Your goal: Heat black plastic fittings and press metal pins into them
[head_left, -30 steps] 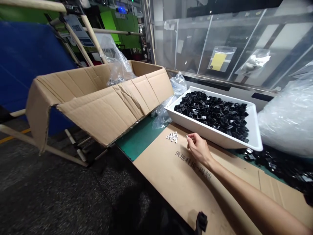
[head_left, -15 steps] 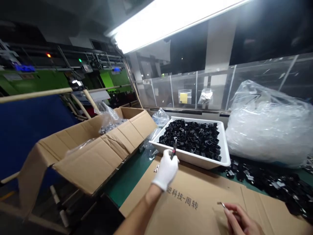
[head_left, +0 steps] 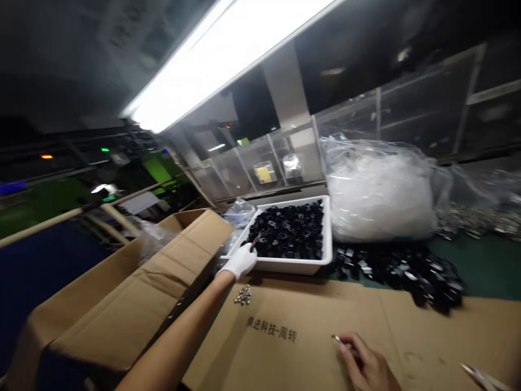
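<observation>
My left hand, in a white glove, reaches to the near left side of a white tray. Its fingers close on a slim dark tool with a red mark, whose exact kind I cannot make out. Small black parts are heaped inside the tray. Bare and low over the cardboard sheet, my right hand pinches a slim metal piece with a bent tip; the fingers hide the rest of it. Small shiny metal pieces lie on the sheet below the glove.
An open cardboard box stands at the left. Behind the tray's right side is a large clear bag of whitish contents. Loose black parts spread over the green tabletop. A metal tool lies at lower right.
The view has swung right and tilted. My left hand with the dark tool has moved to the tray's left side, uncovering the small metal pieces. My right hand keeps its pinch.
</observation>
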A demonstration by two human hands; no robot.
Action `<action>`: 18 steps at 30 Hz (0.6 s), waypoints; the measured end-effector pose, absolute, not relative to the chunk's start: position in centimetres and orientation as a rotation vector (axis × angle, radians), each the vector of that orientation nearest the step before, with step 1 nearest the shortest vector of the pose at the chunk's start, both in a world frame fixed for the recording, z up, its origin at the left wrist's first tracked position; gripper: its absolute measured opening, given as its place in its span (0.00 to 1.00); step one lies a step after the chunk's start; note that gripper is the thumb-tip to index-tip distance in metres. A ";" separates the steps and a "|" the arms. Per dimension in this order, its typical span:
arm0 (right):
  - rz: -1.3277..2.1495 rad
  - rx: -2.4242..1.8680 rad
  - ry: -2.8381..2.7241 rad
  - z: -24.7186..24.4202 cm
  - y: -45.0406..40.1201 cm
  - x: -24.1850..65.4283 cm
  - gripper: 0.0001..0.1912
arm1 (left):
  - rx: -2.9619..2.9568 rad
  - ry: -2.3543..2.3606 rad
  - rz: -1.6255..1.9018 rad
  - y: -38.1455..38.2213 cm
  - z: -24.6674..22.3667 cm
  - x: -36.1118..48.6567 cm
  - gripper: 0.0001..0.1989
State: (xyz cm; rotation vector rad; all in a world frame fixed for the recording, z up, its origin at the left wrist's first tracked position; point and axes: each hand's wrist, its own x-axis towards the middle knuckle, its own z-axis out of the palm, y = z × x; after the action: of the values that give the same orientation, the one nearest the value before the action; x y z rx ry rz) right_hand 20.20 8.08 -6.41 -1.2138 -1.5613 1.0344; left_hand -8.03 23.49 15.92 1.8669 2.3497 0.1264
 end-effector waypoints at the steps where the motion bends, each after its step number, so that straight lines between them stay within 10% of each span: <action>1: 1.036 -1.200 -1.579 -6.2 8.1 20.3 0.24 | 1.938 2.307 0.073 23.0 16.1 -6.6 0.11; 18: 0.954 -1.271 -1.791 -4.6 8.1 20.8 0.10 | 3.002 1.547 -0.838 22.5 9.3 15.7 0.17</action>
State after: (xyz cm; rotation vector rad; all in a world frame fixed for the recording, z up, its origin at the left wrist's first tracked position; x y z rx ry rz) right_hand 20.85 8.07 -4.64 -1.2712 -1.7907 0.9540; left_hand 15.72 22.48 9.26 3.0015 1.5467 -0.8383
